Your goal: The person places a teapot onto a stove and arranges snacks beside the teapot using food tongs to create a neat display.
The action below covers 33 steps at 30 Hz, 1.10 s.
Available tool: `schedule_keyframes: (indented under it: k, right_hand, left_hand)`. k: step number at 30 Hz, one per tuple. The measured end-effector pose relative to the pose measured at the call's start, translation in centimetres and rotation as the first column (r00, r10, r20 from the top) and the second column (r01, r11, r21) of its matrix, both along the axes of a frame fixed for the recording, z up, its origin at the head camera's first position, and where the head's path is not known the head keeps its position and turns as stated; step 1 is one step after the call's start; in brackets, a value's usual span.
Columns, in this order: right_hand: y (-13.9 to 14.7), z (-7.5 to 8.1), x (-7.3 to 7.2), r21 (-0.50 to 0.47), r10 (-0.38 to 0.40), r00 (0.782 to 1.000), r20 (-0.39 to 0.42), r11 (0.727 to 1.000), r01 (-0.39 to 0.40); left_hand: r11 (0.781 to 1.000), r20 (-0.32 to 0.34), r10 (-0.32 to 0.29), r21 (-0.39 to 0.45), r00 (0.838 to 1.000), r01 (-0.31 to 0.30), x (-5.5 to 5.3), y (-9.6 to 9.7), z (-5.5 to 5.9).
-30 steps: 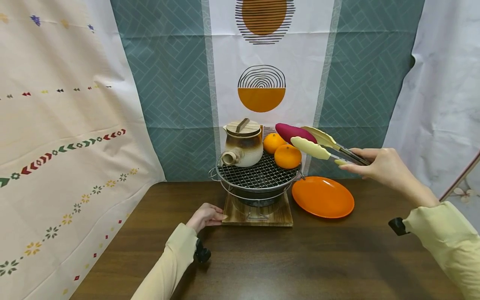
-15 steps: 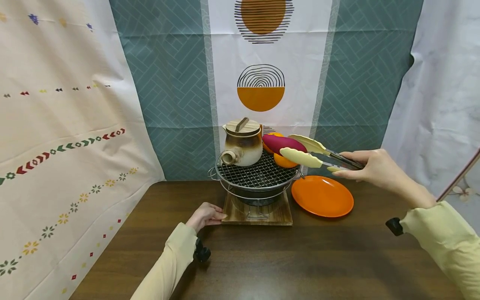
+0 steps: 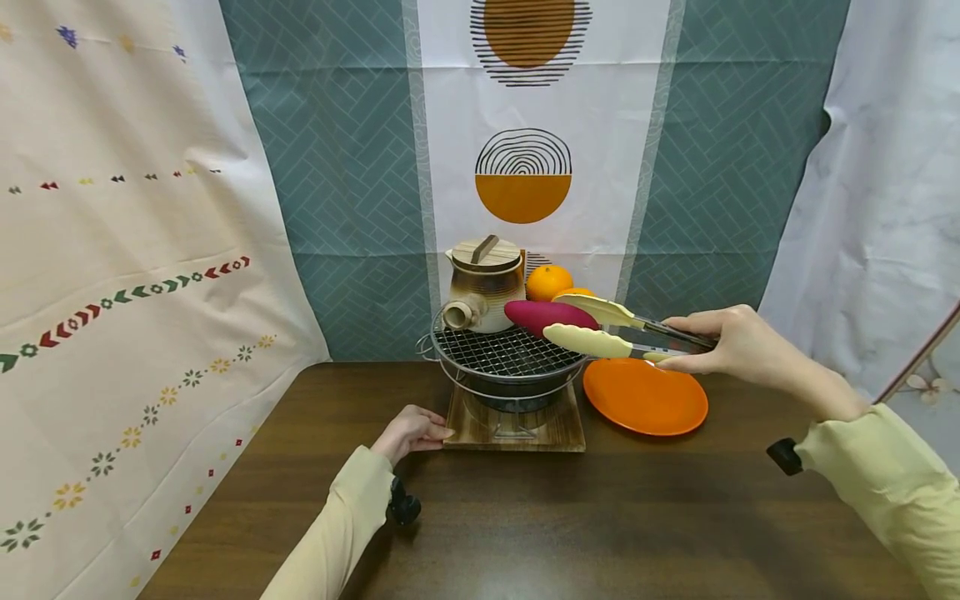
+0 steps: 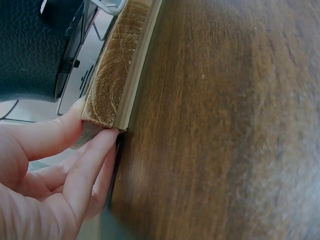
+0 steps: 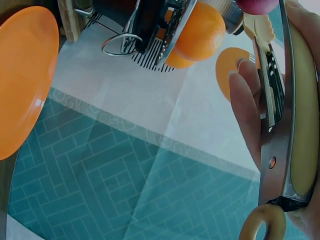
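My right hand (image 3: 738,342) grips a pair of tongs (image 3: 585,342) with cream-coloured tips. Between those tips sits a purple-red sweet potato (image 3: 532,315), held over the right part of a round wire grill mesh (image 3: 498,357). My left hand (image 3: 408,433) pinches the front left corner of the square wooden board (image 3: 566,429) under the grill. In the left wrist view the thumb lies on the upper edge of the board (image 4: 112,85) and the fingers are at its underside. Two oranges (image 3: 549,282) rest on the back right of the mesh, one mostly hidden by the tongs.
A brown and cream clay teapot (image 3: 497,302) with a wooden lid stands on the mesh's back left, its hollow handle pointing forward. An orange plate (image 3: 648,400) lies on the brown table (image 3: 525,525) right of the grill. Patterned cloths (image 3: 337,167) hang behind and at the sides.
My right hand has moved left and down, bringing the tongs and sweet potato from above the oranges to low over the mesh. My left hand has stayed at the board's corner.
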State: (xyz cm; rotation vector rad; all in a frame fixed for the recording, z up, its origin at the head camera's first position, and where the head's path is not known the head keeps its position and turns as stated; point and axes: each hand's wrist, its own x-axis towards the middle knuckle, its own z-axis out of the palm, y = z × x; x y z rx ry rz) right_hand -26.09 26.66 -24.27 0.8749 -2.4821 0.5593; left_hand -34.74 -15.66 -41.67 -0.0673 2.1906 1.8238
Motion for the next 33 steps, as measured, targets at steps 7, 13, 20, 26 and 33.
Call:
schedule_keyframes:
  k: [7,13,20,26,33]
  right_hand:
    - [-0.7,-0.1,-0.4,0.022,0.064,0.998,0.008,0.998,-0.064]
    - [-1.4,-0.1,-0.8,0.064,0.095,0.995,-0.020,0.994,-0.093]
    - [-2.2,-0.3,-1.0,0.073,0.131,0.991,-0.037,0.989,-0.128]
    - [-2.8,-0.5,-1.2,0.096,0.128,0.992,-0.011,0.987,-0.126]
    - [-3.4,-0.6,-1.6,0.113,0.137,0.990,-0.012,0.984,-0.135]
  left_hand:
    - [1.000,-0.006,-0.003,-0.010,1.000,0.002,0.0,-0.1,0.0]
    - [1.000,-0.013,-0.010,-0.014,1.000,0.010,0.1,-0.1,0.0]
    - [1.000,-0.010,-0.007,-0.020,1.000,0.007,0.1,0.0,0.0]
    - [1.000,-0.013,-0.014,-0.016,1.000,0.014,0.1,0.0,0.0]
    - [1.000,-0.007,-0.013,-0.012,1.000,0.013,0.2,0.0,0.0]
